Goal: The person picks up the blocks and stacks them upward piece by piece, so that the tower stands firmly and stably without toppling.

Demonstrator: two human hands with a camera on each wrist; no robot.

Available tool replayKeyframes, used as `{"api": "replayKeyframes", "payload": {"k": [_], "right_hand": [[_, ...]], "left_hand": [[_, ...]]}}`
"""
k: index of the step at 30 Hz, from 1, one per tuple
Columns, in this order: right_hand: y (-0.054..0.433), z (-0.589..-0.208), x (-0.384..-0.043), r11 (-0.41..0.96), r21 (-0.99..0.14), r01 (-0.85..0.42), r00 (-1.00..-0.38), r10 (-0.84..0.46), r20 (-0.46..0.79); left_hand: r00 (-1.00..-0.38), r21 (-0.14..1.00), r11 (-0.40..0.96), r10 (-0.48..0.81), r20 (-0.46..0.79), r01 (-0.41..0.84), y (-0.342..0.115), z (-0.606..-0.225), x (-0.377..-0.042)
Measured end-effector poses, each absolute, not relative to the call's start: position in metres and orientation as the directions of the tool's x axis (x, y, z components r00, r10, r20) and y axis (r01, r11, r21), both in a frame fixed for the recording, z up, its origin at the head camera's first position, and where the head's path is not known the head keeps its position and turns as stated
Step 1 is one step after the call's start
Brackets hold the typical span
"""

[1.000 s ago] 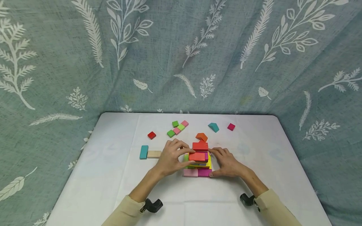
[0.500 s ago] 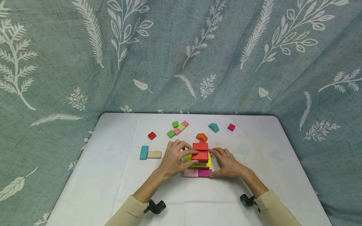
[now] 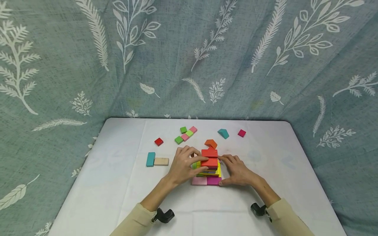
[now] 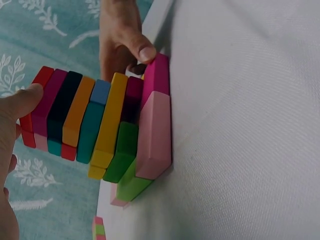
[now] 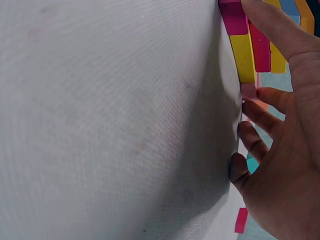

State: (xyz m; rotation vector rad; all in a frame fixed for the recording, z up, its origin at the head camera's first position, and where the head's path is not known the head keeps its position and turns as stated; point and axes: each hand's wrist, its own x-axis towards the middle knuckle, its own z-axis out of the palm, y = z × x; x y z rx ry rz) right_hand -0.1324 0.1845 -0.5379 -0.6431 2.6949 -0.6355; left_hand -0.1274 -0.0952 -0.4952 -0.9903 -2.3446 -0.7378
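— Head view: what has just changed there?
— Over the last second, the left hand point(image 3: 183, 165) has slid slightly rightward, the red block point(image 3: 210, 162) going with it. That block now sits more squarely on top of the tower point(image 4: 91, 125), so the top seems to be getting straightened.
— How does that hand hold it?
— Finger and thumb are drawn close together, pinching the red block.
— And the right hand point(image 3: 236, 170)?
— It looks much as it did: fingers spread and loosely bent beside the tower's foot, thumb touching the magenta block point(image 4: 156, 80). It appears to steady rather than grip.
— What lies near?
— A wooden block point(image 3: 161, 161) just left of the left hand, and an orange block point(image 3: 211, 143) beyond both hands.
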Motion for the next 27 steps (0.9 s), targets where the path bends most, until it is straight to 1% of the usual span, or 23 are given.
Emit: {"api": "replayKeyframes", "payload": {"k": [5, 19, 27], "right_hand": [[0.1842, -0.5370, -0.1319, 0.807, -0.484, -0.338, -0.858, -0.475, -0.194], [0.1833, -0.5362, -0.1311, 0.803, -0.479, -0.354, -0.859, -0.482, -0.173], [0.1837, -0.5375, -0.1318, 0.801, -0.479, -0.358, -0.858, -0.485, -0.170]], "left_hand": [[-0.618, 0.289, 0.590, 0.488, 0.617, 0.754, -0.0943, -0.4958, -0.1275], [-0.623, 0.296, 0.590, 0.486, 0.613, 0.751, -0.0930, -0.4957, -0.1280], [-0.615, 0.271, 0.601, 0.491, 0.617, 0.752, -0.0930, -0.4957, -0.1291]]}}
